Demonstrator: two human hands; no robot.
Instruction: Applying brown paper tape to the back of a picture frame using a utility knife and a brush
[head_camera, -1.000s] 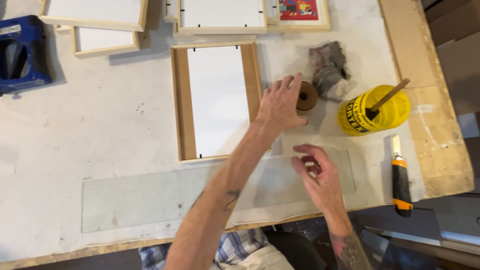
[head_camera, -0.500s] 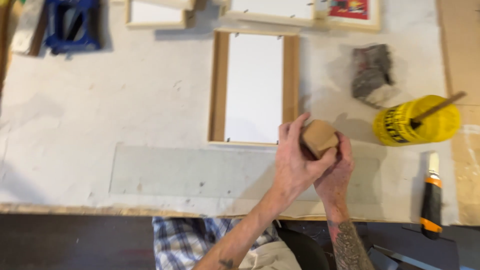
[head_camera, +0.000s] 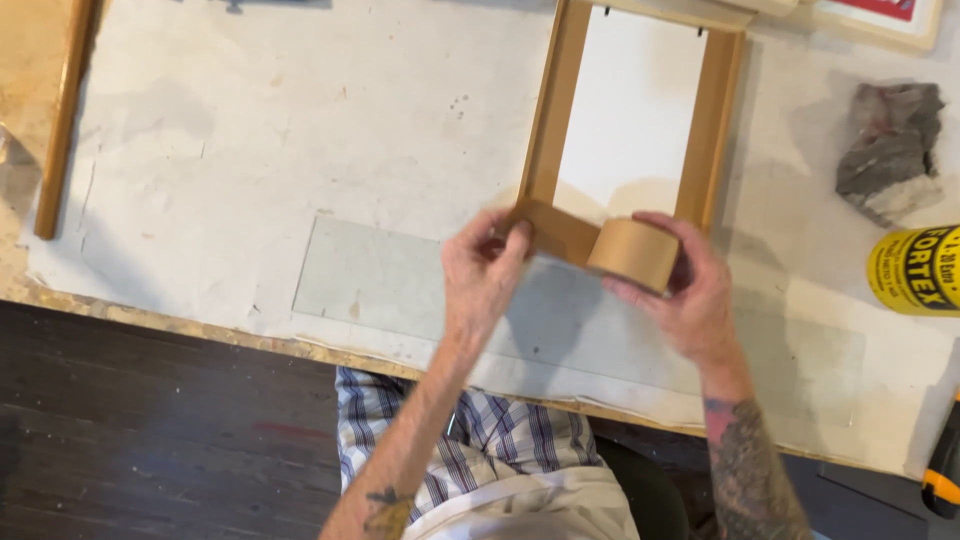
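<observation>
Tape roll (head_camera: 634, 252) was at the centre of the picture, gripped by the right hand (head_camera: 690, 300) with curled fingers. The left hand (head_camera: 485, 275) pinched the pulled tape end closed over the frame (head_camera: 560, 120) corner. I think the strip could wrinkle or stick crooked if the pull was uneven, above the glass sheet (head_camera: 370, 280).

We see a white, stained worktable (head_camera: 250, 130) with a worn wooden edge filling the upper frame; dark wooden floorboards (head_camera: 150, 440) lie lower left.
</observation>
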